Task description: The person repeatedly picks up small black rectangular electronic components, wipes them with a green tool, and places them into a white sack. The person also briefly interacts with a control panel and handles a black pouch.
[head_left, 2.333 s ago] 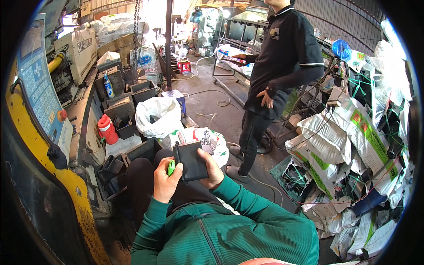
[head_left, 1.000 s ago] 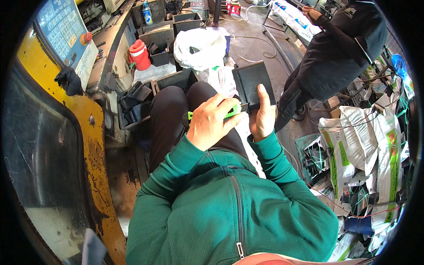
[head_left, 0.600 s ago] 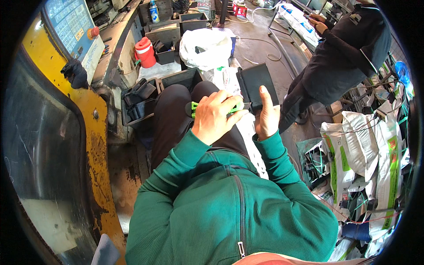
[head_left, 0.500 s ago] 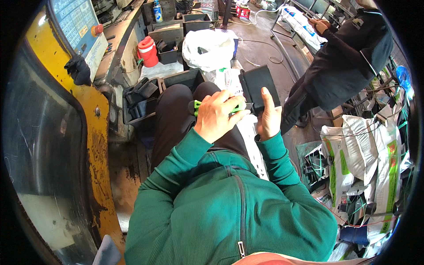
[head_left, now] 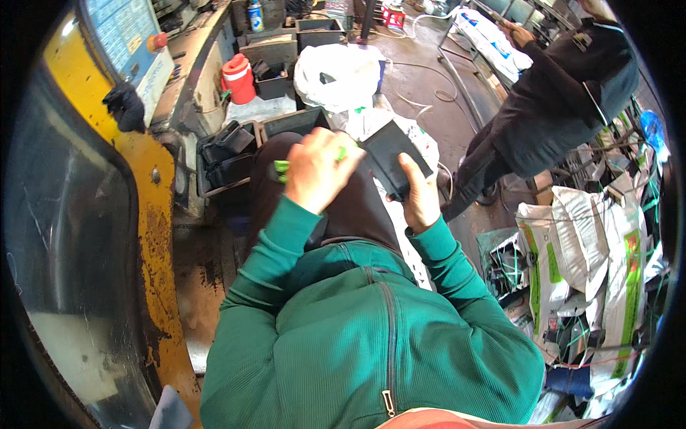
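My left hand [head_left: 319, 168] is closed around a green-handled tool [head_left: 281, 169], its green end sticking out to the left of my fist and a bit showing at the right. My right hand [head_left: 416, 196] grips a flat black rectangular part [head_left: 392, 161] from below, thumb on its face. The tool's tip meets the part's left edge, hidden by my fingers. Both hands are above my lap, with green sleeves running back to my chest.
A yellow machine frame [head_left: 153, 207] with a blue control panel [head_left: 123, 32] stands at my left. Black bins [head_left: 227, 154], a red jug [head_left: 238, 77] and a white plastic bag [head_left: 337, 73] lie ahead. Another person in dark clothes [head_left: 550, 107] stands at right, beside white sacks [head_left: 586, 243].
The view has tilted down from the workshop to my lap. My hands stay together on the black part, and my left hand with the green tool has shifted slightly left along it.
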{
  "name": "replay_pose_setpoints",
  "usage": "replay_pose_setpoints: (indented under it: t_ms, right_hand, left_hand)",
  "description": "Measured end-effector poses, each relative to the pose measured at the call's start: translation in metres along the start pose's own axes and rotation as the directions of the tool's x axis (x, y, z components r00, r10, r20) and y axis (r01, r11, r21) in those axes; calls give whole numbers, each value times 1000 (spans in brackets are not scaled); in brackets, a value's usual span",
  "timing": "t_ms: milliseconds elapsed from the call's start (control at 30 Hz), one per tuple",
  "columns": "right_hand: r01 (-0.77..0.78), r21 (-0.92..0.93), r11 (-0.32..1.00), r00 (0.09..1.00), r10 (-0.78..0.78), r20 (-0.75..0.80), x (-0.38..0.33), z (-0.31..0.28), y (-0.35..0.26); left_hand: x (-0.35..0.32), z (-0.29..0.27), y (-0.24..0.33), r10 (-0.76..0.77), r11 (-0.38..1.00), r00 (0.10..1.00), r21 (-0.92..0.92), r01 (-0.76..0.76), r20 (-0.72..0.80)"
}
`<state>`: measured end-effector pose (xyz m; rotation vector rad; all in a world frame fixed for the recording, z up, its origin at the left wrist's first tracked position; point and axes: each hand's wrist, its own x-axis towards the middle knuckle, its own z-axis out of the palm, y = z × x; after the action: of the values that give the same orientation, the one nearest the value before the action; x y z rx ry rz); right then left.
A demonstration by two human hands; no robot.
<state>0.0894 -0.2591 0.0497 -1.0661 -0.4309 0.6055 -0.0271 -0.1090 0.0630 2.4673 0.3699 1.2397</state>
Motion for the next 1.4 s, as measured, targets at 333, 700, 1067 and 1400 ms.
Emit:
replay_pose_setpoints:
  t_ms: [333,700,1067,1400]
  right_hand:
    - [-443,-43,896,897,443,-10,-14,-27,53]
    - [-219,-220,951,960,250,128,186,4,128]
    - [-248,-342,906,725,408,554,114,47,86]
    - [-159,26,987,856,125,502,33,16,47]
  left_hand:
    - [-50,-31,-53,-455,877,762,85,473,461]
    - [-83,-27,-58,-305,945,736,97,312,605]
    - [-64,-40,-65,-279,871,780,-194,451,561]
    - [-34,-13,-11,-567,493,739,-569,658,364]
